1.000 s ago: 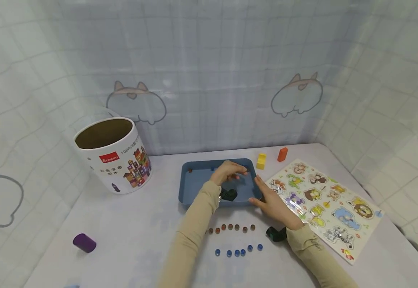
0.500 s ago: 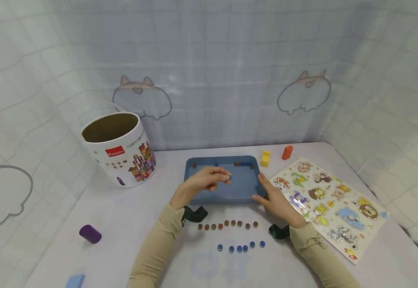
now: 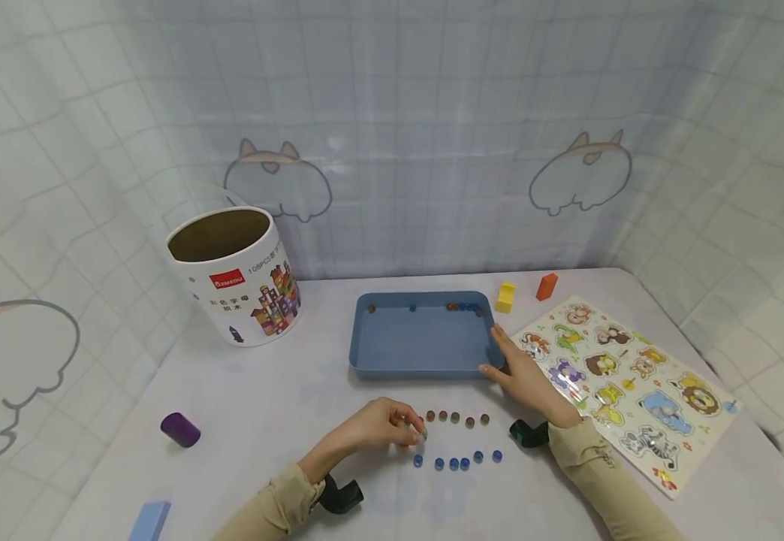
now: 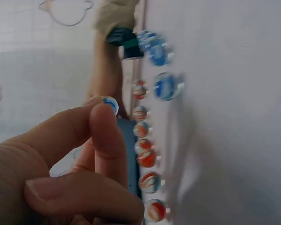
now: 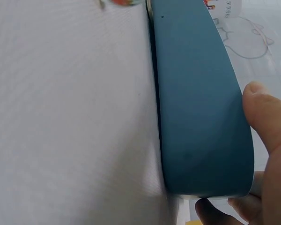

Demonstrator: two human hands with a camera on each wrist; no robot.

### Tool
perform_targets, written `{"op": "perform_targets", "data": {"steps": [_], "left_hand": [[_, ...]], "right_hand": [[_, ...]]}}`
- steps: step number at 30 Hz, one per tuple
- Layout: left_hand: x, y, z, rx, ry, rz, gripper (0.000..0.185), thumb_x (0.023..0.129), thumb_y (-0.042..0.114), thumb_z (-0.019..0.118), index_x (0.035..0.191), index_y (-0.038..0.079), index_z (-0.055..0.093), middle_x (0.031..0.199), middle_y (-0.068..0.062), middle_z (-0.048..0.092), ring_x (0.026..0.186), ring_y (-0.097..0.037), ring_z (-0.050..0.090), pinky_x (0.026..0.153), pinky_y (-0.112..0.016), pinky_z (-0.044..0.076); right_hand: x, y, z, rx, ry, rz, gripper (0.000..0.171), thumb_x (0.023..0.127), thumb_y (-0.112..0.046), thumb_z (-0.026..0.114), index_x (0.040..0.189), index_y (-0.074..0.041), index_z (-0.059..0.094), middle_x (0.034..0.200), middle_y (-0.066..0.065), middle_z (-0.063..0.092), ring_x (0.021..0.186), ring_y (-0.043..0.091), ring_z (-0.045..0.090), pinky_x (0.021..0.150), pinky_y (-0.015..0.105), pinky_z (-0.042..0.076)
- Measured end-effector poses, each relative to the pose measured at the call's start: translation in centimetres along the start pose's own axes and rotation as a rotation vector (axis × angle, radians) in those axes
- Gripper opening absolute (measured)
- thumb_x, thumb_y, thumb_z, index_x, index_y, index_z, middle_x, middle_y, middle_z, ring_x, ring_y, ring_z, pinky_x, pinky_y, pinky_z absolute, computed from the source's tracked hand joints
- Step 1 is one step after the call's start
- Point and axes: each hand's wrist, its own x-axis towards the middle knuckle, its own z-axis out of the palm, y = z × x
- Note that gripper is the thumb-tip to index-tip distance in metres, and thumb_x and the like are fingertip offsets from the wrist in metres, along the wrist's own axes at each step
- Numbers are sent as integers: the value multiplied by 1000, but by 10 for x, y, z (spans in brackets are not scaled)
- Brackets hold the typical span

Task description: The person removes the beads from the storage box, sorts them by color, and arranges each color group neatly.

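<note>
My left hand (image 3: 375, 424) is low over the table, pinching a blue marble (image 4: 112, 104) between thumb and index finger. Beside those fingers lies a row of orange-and-brown marbles (image 3: 455, 417), its left end hidden by the hand. A row of blue marbles (image 3: 454, 464) lies nearer me. Behind both rows sits a shallow blue tray (image 3: 426, 373) with several marbles along its far wall. My right hand (image 3: 526, 382) rests at the tray's right front corner. Its thumb touches the rim, and its extended fingers lie along the right side.
A white block bucket (image 3: 236, 278) stands at back left. Purple (image 3: 180, 429) and light-blue (image 3: 149, 521) blocks lie left. Yellow (image 3: 505, 297) and orange (image 3: 547, 286) blocks stand behind an animal sticker sheet (image 3: 625, 391) at right.
My left hand has come out from over the tray toward me, bringing a marble down to the rows on the table. The right hand stays at the tray's corner.
</note>
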Motion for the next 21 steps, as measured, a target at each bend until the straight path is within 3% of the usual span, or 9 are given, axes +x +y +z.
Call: {"op": "perform_targets", "data": {"steps": [6, 11, 21], "left_hand": [[-4, -5, 16, 16, 30, -2, 7, 82, 17, 76, 87, 20, 75, 51, 4, 54, 42, -5, 36, 43, -20, 30], [-5, -7, 24, 102, 75, 14, 8, 78, 17, 79, 83, 22, 75, 47, 9, 43, 42, -3, 33, 43, -18, 27], [-6, -6, 29, 203, 142, 26, 7, 77, 22, 81, 80, 23, 74, 50, 10, 47, 44, -3, 38, 44, -18, 28]], "right_hand": [[-1, 1, 1, -3, 5, 1, 82, 95, -37, 61, 152, 4, 20, 159, 24, 16, 145, 43, 21, 114, 58, 25], [-1, 2, 2, 2, 5, 0, 82, 95, -38, 61, 152, 4, 20, 160, 24, 16, 145, 43, 21, 114, 59, 25], [0, -1, 0, 6, -6, 14, 83, 95, -37, 61, 153, 4, 18, 160, 24, 13, 145, 44, 20, 115, 58, 23]]}}
